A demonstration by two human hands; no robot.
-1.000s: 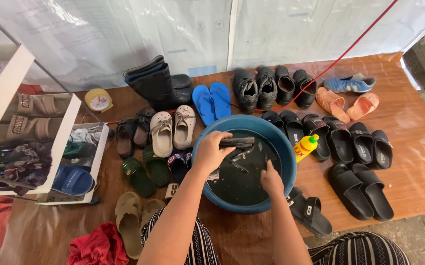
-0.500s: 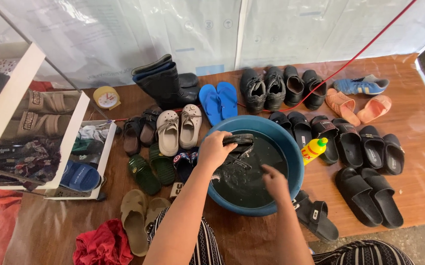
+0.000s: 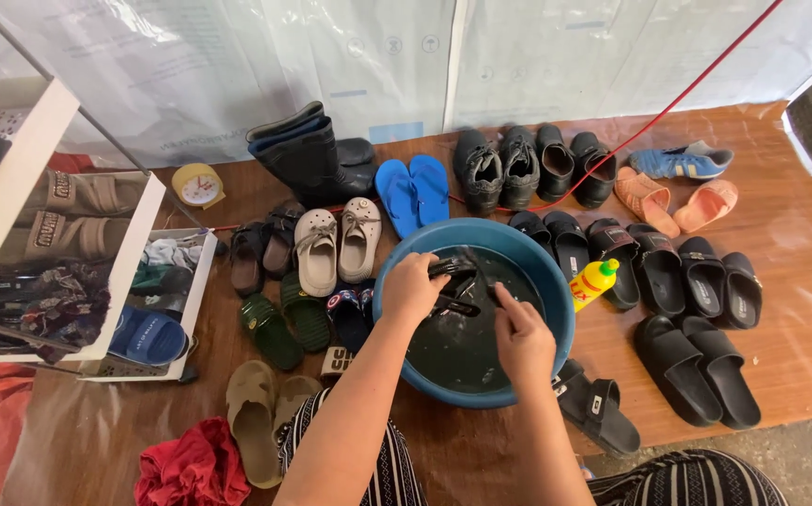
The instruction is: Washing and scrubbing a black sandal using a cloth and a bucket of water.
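A blue basin (image 3: 548, 272) of dark water stands on the brown wooden floor in front of me. My left hand (image 3: 413, 288) grips a black sandal (image 3: 455, 281) over the water at the basin's left side. My right hand (image 3: 523, 339) is closed at the sandal's right end, pinching a thin dark strap-like part that rises from its fingers. Whether that part belongs to the sandal or is a separate tool I cannot tell. A yellow bottle with a green cap (image 3: 593, 282) lies against the basin's right rim.
Footwear rings the basin: black boots (image 3: 308, 155), blue flip-flops (image 3: 413, 192), beige clogs (image 3: 336, 244), black slides (image 3: 696, 365), a black sandal (image 3: 598, 408). A white shoe rack (image 3: 134, 281) stands at the left, with a yellow clock (image 3: 198, 185) behind it. A red cloth (image 3: 191, 468) lies near my knee.
My left hand has drawn the sandal slightly toward the basin's left side. My right hand has moved up out of the water to the sandal's end.
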